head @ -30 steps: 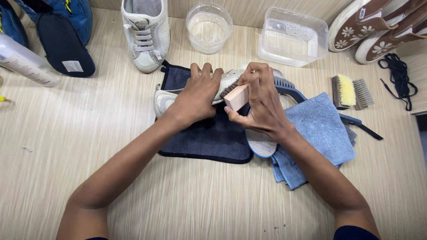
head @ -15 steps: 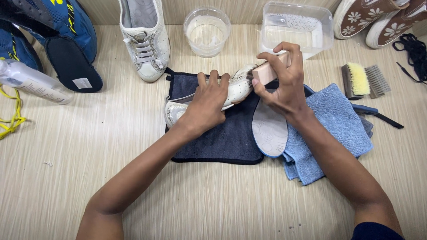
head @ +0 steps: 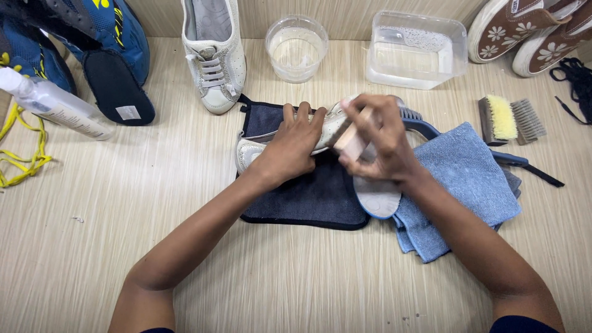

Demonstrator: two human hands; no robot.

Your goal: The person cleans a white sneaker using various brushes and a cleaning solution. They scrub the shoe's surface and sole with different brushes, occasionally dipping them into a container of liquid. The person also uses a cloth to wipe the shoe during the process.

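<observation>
A white sneaker (head: 253, 150) lies on its side on a dark blue cloth (head: 308, 197). My left hand (head: 293, 148) presses down on the sneaker and holds it steady. My right hand (head: 379, 142) grips a small pale pink block (head: 353, 140) and holds it against the shoe's side near the heel. A grey insole (head: 377, 197) lies just below my right hand, partly on the dark cloth and partly on a light blue towel (head: 459, 179).
A second white sneaker (head: 213, 55), a round bowl of water (head: 296, 48) and a clear rectangular tub (head: 416, 49) stand at the back. Blue shoes (head: 92, 37), a black insole (head: 117, 89), a spray bottle (head: 52, 105) and yellow laces (head: 21, 157) lie left. Brushes (head: 509, 118), floral shoes (head: 524, 31) sit right.
My right hand has slid the pink block down along the shoe from the upper heel toward its middle. My left hand stays on the sneaker. The view has shifted slightly.
</observation>
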